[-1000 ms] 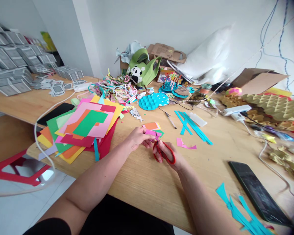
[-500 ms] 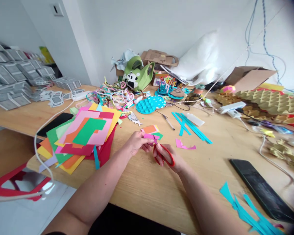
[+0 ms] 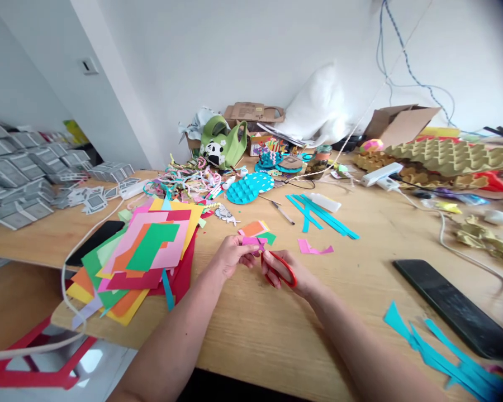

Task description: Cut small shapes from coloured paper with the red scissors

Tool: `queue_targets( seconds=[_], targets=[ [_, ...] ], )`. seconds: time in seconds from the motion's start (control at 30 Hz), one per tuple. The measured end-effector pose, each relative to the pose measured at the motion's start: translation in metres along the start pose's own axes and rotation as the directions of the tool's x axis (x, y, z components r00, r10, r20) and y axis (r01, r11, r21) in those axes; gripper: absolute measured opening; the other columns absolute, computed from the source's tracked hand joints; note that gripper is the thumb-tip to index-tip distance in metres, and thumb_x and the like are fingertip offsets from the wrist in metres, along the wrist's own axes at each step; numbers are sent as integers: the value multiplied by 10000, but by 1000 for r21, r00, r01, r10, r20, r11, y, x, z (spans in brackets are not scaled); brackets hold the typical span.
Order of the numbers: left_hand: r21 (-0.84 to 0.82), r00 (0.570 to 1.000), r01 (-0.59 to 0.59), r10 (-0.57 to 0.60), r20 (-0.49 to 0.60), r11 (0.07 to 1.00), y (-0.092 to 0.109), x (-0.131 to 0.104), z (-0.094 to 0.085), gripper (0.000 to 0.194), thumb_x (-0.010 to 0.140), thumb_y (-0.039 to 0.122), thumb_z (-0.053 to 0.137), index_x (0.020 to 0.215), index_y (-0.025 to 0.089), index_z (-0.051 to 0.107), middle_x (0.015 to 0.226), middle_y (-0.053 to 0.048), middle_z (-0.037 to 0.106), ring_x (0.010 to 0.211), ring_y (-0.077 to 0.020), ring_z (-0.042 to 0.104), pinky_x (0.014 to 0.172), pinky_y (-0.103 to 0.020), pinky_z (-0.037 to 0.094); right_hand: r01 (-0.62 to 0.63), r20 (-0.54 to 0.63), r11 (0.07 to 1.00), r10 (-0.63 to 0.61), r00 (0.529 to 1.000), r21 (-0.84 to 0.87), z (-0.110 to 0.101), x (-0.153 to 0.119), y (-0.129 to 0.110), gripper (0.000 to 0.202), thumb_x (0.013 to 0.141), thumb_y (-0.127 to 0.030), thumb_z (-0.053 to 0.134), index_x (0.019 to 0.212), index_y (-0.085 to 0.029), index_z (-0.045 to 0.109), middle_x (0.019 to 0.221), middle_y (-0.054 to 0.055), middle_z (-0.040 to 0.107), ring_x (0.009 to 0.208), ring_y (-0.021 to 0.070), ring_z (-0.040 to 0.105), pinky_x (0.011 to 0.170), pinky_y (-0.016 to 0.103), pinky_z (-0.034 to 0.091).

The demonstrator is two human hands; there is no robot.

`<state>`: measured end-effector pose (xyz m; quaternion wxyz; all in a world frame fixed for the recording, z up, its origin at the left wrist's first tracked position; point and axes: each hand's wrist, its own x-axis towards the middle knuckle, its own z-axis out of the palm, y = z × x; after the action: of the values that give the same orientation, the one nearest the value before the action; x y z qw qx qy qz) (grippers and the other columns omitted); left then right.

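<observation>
Between the thumb and fingers of my left hand [image 3: 231,255] is a small piece of magenta paper [image 3: 251,241]. My right hand [image 3: 291,272] is wrapped round the red handles of a pair of scissors [image 3: 288,269], whose blades meet the paper's right end. How far the blades are apart is too small to tell. Just behind my hands lie small cut pieces of orange paper [image 3: 252,228] and green paper [image 3: 270,238] on the wooden table [image 3: 243,335]. A pink paper scrap [image 3: 314,247] rests to the right of the scissors.
A pile of coloured paper [image 3: 153,245] lies at the left. Blue paper strips [image 3: 324,216] and a pen [image 3: 283,213] lie beyond my hands. At right are a black phone [image 3: 452,307], blue scraps [image 3: 440,357] and a white cable [image 3: 442,240]. A green panda bag [image 3: 222,144] stands behind.
The camera view has tilted and shifted, so the table's back objects appear lower and further left. Both hands keep their holds, on the magenta paper and the scissors, in nearly the same place.
</observation>
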<state>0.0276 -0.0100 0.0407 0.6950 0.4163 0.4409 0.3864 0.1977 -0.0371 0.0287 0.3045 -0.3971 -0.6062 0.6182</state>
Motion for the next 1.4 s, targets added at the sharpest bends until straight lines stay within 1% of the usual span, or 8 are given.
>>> queue_targets(
  seconds=[0.27, 0.5, 0.67, 0.93, 1.13, 1.4],
  targets=[
    [-4, 1000, -1, 1, 5, 1000, 1, -1, 1, 344, 585, 325, 776, 804, 79, 673, 633, -31, 647, 443, -86, 571, 403, -178, 429, -16, -25, 1000, 17, 1000, 24, 1, 1, -1, 568, 833, -672, 439, 635, -155, 562, 354, -45, 466, 338, 78, 374, 423, 222, 290],
    [-20, 1000, -9, 10, 3, 1000, 1, -2, 3, 362, 578, 327, 775, 812, 71, 669, 618, -33, 643, 437, -82, 558, 415, -182, 436, -22, -38, 1000, 22, 999, 3, 2, 2, 0, 569, 838, -669, 436, 644, -153, 573, 361, -37, 479, 344, 77, 372, 426, 227, 281],
    [-3, 1000, -9, 9, 21, 1000, 0, -1, 3, 344, 581, 344, 774, 742, 64, 657, 568, -35, 625, 435, -87, 555, 404, -178, 427, -27, -42, 999, 25, 999, -35, 4, 1, -4, 583, 841, -678, 419, 657, -148, 577, 385, -25, 499, 362, 82, 388, 431, 233, 264],
    [-2, 1000, -6, 6, 11, 1000, 0, -1, 2, 333, 577, 315, 774, 759, 59, 664, 581, -45, 638, 436, -89, 556, 411, -186, 442, -31, -40, 999, 29, 999, -40, 2, 1, -3, 586, 831, -690, 422, 652, -150, 563, 364, -37, 475, 350, 72, 346, 434, 237, 259],
    [-6, 1000, -10, 10, 8, 1000, 1, -1, 3, 325, 573, 314, 767, 739, 57, 658, 570, -47, 633, 426, -87, 549, 399, -182, 435, -34, -53, 998, 31, 998, -58, 3, 0, -5, 582, 832, -687, 423, 640, -153, 553, 356, -41, 460, 347, 73, 346, 433, 235, 265],
    [-5, 1000, -7, 7, 9, 1000, 1, -2, 3, 341, 577, 312, 757, 785, 59, 660, 582, -45, 634, 438, -96, 557, 399, -187, 434, -52, -55, 996, 49, 997, -66, 3, 0, -6, 587, 818, -701, 429, 641, -156, 557, 365, -34, 472, 350, 77, 361, 425, 237, 257]
  ],
)
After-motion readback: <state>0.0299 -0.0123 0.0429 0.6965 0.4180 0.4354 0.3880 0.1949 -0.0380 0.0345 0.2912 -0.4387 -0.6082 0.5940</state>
